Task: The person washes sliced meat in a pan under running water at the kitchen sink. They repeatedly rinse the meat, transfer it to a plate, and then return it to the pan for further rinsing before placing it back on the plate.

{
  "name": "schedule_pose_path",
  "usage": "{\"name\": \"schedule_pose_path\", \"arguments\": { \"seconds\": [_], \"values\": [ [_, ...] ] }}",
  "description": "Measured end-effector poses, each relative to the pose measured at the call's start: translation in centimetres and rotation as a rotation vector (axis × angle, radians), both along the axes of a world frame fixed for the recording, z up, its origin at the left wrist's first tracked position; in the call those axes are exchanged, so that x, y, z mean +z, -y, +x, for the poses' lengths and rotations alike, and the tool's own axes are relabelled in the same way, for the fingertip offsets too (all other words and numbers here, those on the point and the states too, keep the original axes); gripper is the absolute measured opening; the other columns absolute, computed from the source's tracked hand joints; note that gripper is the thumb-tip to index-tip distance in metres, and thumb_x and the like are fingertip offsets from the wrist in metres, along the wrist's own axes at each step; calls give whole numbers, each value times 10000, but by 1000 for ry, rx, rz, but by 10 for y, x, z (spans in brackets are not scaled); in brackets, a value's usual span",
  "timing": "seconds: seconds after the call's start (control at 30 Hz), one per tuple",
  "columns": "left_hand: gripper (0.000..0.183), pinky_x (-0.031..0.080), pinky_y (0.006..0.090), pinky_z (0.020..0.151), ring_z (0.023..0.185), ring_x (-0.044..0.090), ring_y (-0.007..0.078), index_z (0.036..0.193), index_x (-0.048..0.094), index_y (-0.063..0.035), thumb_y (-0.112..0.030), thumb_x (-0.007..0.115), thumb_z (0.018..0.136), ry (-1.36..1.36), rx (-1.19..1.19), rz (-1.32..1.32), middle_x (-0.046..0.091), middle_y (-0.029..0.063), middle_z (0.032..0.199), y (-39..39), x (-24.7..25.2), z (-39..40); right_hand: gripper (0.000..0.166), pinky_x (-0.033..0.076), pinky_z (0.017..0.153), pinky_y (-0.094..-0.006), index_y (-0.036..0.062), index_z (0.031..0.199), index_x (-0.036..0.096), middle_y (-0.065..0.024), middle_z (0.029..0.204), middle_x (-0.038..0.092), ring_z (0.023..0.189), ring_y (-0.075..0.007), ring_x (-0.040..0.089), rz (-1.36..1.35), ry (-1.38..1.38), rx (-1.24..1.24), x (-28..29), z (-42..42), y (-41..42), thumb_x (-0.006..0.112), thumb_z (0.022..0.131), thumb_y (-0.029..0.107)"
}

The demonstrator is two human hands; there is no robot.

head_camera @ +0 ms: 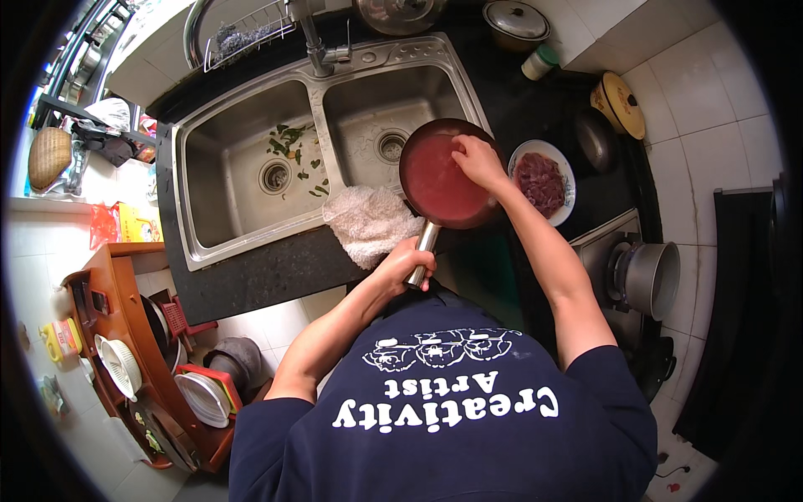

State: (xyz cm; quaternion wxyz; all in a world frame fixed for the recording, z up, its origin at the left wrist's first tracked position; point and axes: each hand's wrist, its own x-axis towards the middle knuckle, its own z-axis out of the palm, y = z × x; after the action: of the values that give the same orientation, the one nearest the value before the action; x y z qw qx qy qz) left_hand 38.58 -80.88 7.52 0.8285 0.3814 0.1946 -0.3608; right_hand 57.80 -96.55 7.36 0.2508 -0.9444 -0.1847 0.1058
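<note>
My left hand (406, 267) grips the metal handle (428, 241) of a dark pan (406, 141). The pan extends over the near right corner of the double sink, and reddish liquid (439, 179) covers its bottom. My right hand (482, 164) reaches over the pan's right rim with fingers bent, fingertips at the liquid; whether they pinch anything is hidden. Right of the pan, sliced raw meat (539, 185) fills a white bowl (569, 188) on the black counter. A pale, crumpled towel (370, 223) drapes over the sink's front edge, left of the handle.
Green leaf scraps (290, 137) lie in the left sink basin (219, 169). A faucet (320, 53) stands behind the basins. At the right are a stove (605, 251) with a metal pot (659, 282), and a yellow lidded pot (618, 103). A wooden shelf unit (135, 301) stands left.
</note>
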Motion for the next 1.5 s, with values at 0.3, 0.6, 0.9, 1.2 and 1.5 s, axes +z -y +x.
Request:
{"name": "schedule_pose_path", "arguments": {
  "seconds": [0.3, 0.6, 0.9, 1.2, 1.5],
  "values": [
    [313, 436, 298, 345, 380, 467, 197, 867, 402, -7, 11, 549, 592, -10, -5, 20, 464, 93, 578, -1, 7, 2, 288, 424, 836, -495, -10, 1009, 516, -240, 1094, 504, 1003, -418, 509, -84, -62, 92, -30, -17, -37, 543, 816, 202],
    [305, 437, 297, 346, 388, 471, 196, 858, 408, -9, 8, 557, 593, 7, 0, 8, 465, 93, 580, -1, 5, 1, 182, 475, 560, -388, -36, 910, 563, -202, 791, 615, 692, -289, 614, 45, -312, 99, -17, -52, -51, 531, 765, 68],
    [267, 445, 309, 347, 415, 479, 193, 827, 388, -15, 11, 560, 624, 17, -29, -1, 474, 94, 588, -3, 4, 1, 108, 502, 499, -297, -7, 809, 611, -106, 687, 623, 585, -185, 618, 336, -671, 34, 14, -42, -16, 557, 783, 83],
    [312, 431, 293, 342, 378, 479, 200, 866, 405, -13, 1, 559, 595, 4, -16, 1, 477, 99, 576, -2, 2, 1, 359, 446, 819, -456, 85, 1119, 511, -182, 1108, 506, 997, -370, 527, -223, 64, 98, 0, -2, 11, 562, 825, 285],
    [295, 436, 298, 345, 392, 468, 192, 848, 405, -15, 2, 557, 597, 17, -7, 13, 465, 93, 579, -1, 2, 1, 301, 451, 786, -475, -4, 953, 553, -226, 973, 593, 917, -382, 569, -242, -169, 242, -23, -35, -1, 527, 809, 259]
  ]
}}
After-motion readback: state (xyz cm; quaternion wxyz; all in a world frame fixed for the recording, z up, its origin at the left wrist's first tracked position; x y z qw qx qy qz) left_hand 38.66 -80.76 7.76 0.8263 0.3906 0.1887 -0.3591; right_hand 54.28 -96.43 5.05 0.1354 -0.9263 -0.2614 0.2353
